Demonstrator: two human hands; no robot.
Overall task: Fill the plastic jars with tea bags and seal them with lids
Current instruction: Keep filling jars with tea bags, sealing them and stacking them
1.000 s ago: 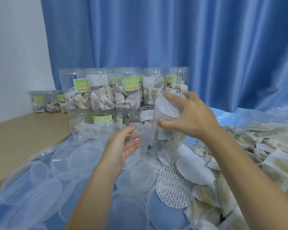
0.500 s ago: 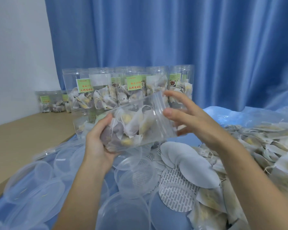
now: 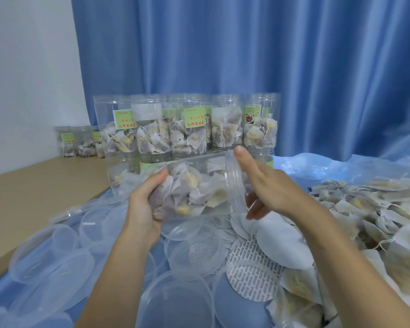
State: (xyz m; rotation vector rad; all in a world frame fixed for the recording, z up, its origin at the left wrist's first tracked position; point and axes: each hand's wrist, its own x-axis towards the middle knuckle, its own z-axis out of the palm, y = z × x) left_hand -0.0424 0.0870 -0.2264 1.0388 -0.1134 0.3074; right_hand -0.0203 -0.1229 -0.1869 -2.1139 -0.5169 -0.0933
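Small packing room, stacked filled jars, blue curtain, loose lids

You held a clear jar of tea bags on its side, your left hand gripping its base and your right hand spread at its threaded mouth. Below lay loose clear lids and printed seal discs. Filled jars stood stacked toward the table's far edge, loose tea bags heaped at its right edge.
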